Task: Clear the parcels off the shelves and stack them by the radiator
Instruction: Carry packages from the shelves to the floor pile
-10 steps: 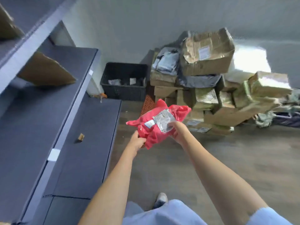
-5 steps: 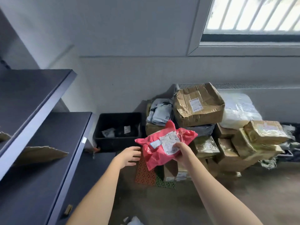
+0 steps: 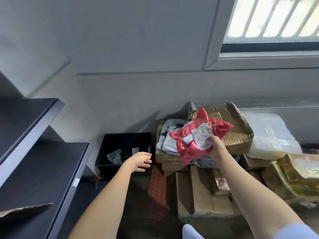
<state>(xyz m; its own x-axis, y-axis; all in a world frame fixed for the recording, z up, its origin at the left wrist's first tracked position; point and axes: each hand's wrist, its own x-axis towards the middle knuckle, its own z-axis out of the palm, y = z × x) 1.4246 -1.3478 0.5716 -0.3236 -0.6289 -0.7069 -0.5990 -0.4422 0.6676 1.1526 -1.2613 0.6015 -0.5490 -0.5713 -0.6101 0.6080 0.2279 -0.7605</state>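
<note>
My right hand (image 3: 215,146) grips a soft red parcel bag (image 3: 191,138) with a white label, held over the top of the parcel stack. Under it lie grey mailer bags (image 3: 167,135) and a crumpled open cardboard box (image 3: 240,133). The stack of cardboard parcels (image 3: 203,190) stands against the low radiator (image 3: 276,104) under the window. My left hand (image 3: 140,161) hangs free with fingers apart, left of the stack and in front of a black crate. Dark shelves (image 3: 39,169) run along the left; a flat cardboard piece (image 3: 24,208) lies on one.
A black plastic crate (image 3: 124,137) with a few scraps stands in the corner by the wall. A white wrapped bundle (image 3: 271,135) and taped boxes (image 3: 296,171) fill the stack's right side. An orange perforated mat (image 3: 158,188) leans at the stack's left foot.
The left hand let go of the red parcel and drew aside. The right hand alone carried it forward and up over the stack as I stepped closer to the radiator.
</note>
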